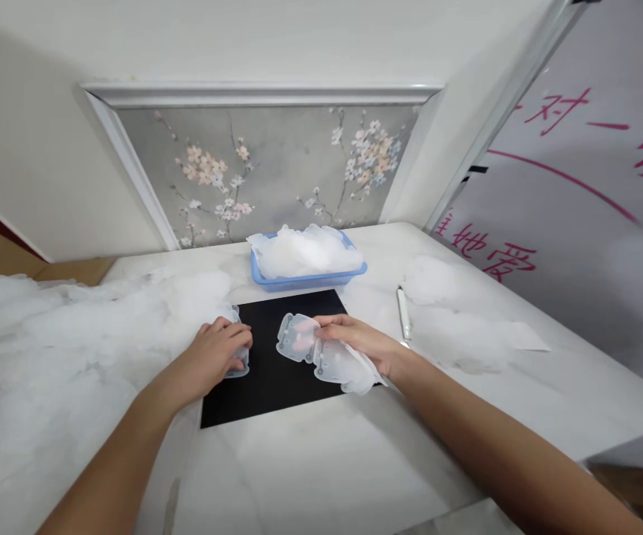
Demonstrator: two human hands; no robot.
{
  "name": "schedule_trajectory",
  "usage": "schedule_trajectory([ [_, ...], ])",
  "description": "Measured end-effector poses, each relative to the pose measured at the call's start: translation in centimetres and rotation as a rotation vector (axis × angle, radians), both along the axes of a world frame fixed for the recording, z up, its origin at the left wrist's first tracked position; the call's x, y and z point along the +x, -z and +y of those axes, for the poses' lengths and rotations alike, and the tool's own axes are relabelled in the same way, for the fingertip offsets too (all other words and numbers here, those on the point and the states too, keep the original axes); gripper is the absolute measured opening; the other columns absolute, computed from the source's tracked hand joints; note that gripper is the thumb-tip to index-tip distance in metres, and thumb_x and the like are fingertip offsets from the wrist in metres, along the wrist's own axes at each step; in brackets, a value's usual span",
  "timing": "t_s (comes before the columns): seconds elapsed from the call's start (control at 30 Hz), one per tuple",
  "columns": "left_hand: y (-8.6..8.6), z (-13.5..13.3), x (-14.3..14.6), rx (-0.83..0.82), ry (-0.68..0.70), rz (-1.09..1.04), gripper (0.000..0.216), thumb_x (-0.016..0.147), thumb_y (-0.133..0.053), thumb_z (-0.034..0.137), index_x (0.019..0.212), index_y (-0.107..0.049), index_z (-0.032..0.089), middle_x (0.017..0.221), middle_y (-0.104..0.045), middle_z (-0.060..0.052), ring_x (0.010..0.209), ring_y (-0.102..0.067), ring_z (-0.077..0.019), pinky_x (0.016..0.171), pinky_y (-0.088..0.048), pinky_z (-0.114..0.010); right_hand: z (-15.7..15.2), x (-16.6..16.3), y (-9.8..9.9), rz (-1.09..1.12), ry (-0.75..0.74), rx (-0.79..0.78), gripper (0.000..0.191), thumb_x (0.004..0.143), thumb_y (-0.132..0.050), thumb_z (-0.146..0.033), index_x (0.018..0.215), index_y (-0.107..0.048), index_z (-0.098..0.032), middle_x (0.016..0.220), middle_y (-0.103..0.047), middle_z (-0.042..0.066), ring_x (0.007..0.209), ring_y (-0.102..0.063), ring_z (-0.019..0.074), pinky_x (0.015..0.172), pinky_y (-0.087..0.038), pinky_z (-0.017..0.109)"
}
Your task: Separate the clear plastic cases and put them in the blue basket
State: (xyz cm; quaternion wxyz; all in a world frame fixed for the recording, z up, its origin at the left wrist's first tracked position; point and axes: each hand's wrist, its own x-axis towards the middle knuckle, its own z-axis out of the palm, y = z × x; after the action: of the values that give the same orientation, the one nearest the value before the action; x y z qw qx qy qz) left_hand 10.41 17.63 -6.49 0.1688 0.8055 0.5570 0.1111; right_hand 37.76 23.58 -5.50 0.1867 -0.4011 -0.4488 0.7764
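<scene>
My right hand (358,338) is closed on several thin, translucent plastic pieces (298,338) with wavy edges and small grey dots. They hang fanned out over the black mat (277,394), and part of the bunch is covered by my fingers. At the mat's left edge, my left hand (222,348) curls its fingers over another translucent plastic piece (237,369), most of which is hidden under the hand. Just behind the mat stands a blue basket (310,282) heaped with white, translucent pieces (307,251).
A large pile of similar translucent pieces (48,357) covers the table's left side. On the right lie a white-handled cutter (403,316) and more loose translucent pieces (460,334). The wall with a flowered panel (277,163) rises behind; a whiteboard (578,193) stands at the right.
</scene>
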Motion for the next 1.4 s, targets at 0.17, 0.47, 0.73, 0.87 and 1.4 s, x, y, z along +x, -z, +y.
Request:
schedule_trajectory([
  [0.17, -0.8, -0.3, 0.6, -0.016, 0.051, -0.019, 0.013, 0.085, -0.047, 0.023, 0.077, -0.056, 0.022, 0.113, -0.064, -0.006, 0.114, -0.046, -0.0287, 0.093, -0.034, -0.044, 0.1, 0.1, 0.4, -0.008, 0.010, -0.007, 0.030, 0.064, -0.072, -0.027, 0.092, -0.070, -0.016, 0.071, -0.066, 0.001, 0.052, -0.052, 0.0100, 0.047, -0.040, 0.021],
  [0.47, -1.9, -1.3, 3.8, -0.058, -0.281, -0.546, 0.021, 0.087, -0.051, 0.044, 0.083, -0.052, 0.023, 0.069, -0.053, 0.002, 0.059, -0.049, -0.0130, 0.052, -0.036, -0.023, 0.2, 0.3, 0.2, 0.072, -0.008, -0.003, 0.028, 0.062, -0.078, -0.032, 0.080, -0.067, -0.015, 0.063, -0.060, -0.002, 0.049, -0.050, 0.0086, 0.046, -0.039, 0.020],
  [0.73, -1.4, -0.4, 3.8, -0.448, -0.501, -0.966, 0.037, 0.078, -0.062, 0.054, 0.088, -0.054, 0.019, 0.066, -0.055, 0.002, 0.050, -0.053, -0.0114, 0.042, -0.038, -0.020, 0.5, 0.6, 0.4, 0.040, 0.011, 0.000, 0.037, 0.060, -0.080, -0.039, 0.084, -0.067, -0.013, 0.066, -0.061, 0.000, 0.052, -0.052, 0.0103, 0.048, -0.041, 0.022],
  [0.87, -1.2, -0.4, 4.2, -0.560, -0.509, -1.136, 0.041, 0.073, -0.072, 0.041, 0.102, -0.058, 0.017, 0.084, -0.067, -0.004, 0.064, -0.062, -0.0129, 0.054, -0.047, -0.021, 0.9, 0.9, 0.1, -0.039, -0.054, 0.167, 0.040, 0.066, -0.075, -0.050, 0.081, -0.068, -0.013, 0.058, -0.055, -0.002, 0.047, -0.044, 0.0084, 0.045, -0.034, 0.022],
  [1.4, 1.0, -0.4, 4.2, -0.614, -0.479, -1.351, 0.033, 0.076, -0.071, 0.040, 0.098, -0.064, 0.016, 0.080, -0.069, -0.002, 0.058, -0.059, -0.0081, 0.051, -0.041, -0.017, 15.5, -11.2, -3.7, -1.107, -0.052, 1.454, 0.040, 0.088, -0.055, -0.049, 0.105, -0.067, -0.015, 0.117, -0.059, 0.018, 0.115, -0.047, 0.0364, 0.093, -0.033, 0.049],
])
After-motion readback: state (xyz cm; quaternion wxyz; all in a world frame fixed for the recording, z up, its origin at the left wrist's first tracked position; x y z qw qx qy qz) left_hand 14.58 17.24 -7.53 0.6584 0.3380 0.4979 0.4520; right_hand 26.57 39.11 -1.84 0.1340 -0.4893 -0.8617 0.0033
